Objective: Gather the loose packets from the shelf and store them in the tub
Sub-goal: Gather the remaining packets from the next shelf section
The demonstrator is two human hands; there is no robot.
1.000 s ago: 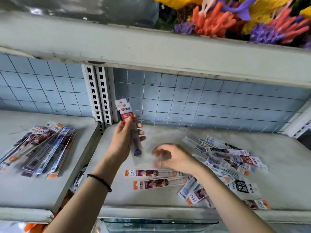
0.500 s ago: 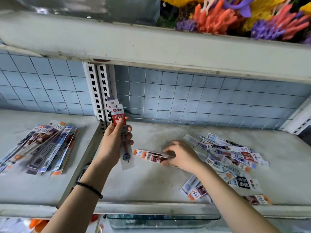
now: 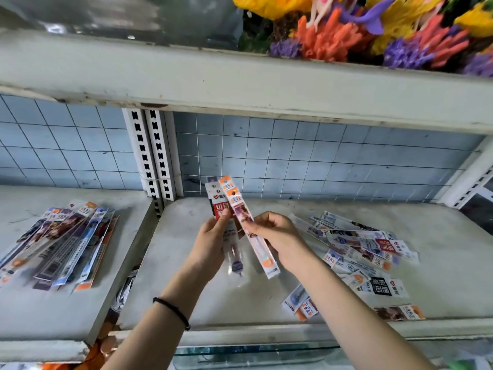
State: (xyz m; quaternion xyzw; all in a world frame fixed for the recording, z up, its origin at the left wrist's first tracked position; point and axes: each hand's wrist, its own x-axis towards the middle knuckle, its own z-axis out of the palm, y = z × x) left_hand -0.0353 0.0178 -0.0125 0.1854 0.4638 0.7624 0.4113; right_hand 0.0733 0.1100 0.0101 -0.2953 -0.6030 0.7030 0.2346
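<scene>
My left hand point(image 3: 210, 244) grips a long clear packet with a red label point(image 3: 221, 209), held upright above the grey shelf point(image 3: 213, 297). My right hand point(image 3: 277, 236) pinches orange-topped packets point(image 3: 256, 236) and holds them against the red-labelled one. A heap of loose packets point(image 3: 365, 252) lies on the shelf to the right of my hands. The clear tub point(image 3: 256, 353) shows only as a glass rim below the shelf's front edge.
A second pile of packets point(image 3: 61, 244) lies on the left shelf section. A white slotted upright point(image 3: 152, 153) divides the two sections before the blue tiled wall. The upper shelf point(image 3: 240, 84) carries colourful plastic corals point(image 3: 373, 28) overhead.
My right hand picked the orange-topped packets off the shelf and lifted them to the packet in my left hand. The two packets that lay near the front edge are gone.
</scene>
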